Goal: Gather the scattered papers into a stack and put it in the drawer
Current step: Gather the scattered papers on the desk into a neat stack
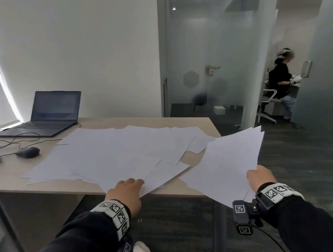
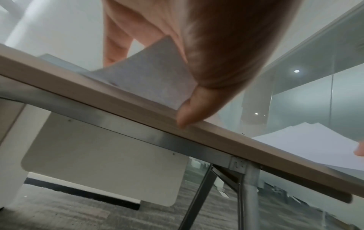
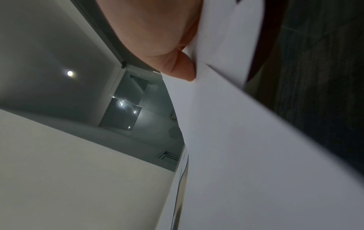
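Note:
Several white sheets [image 1: 111,151] lie scattered and overlapping across the light wooden desk [image 1: 45,184]. My left hand [image 1: 129,185] is at the desk's near edge and pinches one sheet's overhanging corner [image 2: 149,77], fingers on top and thumb [image 2: 189,112] beneath it against the edge. My right hand [image 1: 258,178] grips a loose bundle of sheets [image 1: 230,160] in the air off the desk's right front corner, with the thumb [image 3: 185,70] pressing on top of the bundle [image 3: 256,140]. No drawer shows in any view.
An open laptop [image 1: 52,114], a dark mouse [image 1: 27,152] and cables sit at the desk's back left. A metal desk leg [image 2: 249,194] stands under the right corner. Frosted glass walls [image 1: 321,90] close the right side, and a person [image 1: 281,82] sits beyond them.

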The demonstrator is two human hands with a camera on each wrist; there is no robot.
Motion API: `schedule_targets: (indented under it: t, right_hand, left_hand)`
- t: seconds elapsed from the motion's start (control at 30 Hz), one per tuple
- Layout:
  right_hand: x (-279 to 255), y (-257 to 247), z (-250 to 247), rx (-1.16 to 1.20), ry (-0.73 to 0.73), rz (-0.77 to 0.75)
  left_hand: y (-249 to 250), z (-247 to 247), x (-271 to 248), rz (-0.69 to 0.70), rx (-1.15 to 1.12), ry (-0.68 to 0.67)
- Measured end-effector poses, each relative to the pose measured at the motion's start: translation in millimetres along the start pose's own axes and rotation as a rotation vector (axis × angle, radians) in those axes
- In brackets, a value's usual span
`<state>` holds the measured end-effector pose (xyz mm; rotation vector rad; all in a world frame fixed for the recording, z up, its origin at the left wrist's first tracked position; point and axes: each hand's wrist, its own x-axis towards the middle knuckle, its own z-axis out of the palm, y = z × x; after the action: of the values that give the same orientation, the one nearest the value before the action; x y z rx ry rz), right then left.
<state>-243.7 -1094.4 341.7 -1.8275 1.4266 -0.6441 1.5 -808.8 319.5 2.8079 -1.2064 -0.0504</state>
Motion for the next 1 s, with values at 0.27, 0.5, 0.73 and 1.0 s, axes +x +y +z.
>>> schedule_targets:
  t: [0.27, 0.5, 0.73, 1.0]
  right_hand:
    - [-20, -5, 23, 0.056, -0.073, -0.005]
    - [-50, -29, 62, 0.177, -0.263, -0.097]
    - [-54, -33, 87, 0.317, -0.354, -0.013]
    - [-35, -27, 67, 0.194, -0.301, -0.004]
  left_hand:
    - [-2, -18, -7, -0.027, -0.311, 0.237]
    - [69, -13, -12, 0.108, -0.340, 0.178]
    - [115, 1, -18, 0.297, -0.248, -0.028]
    - [58, 6, -3, 0.236, -0.263, 0.110]
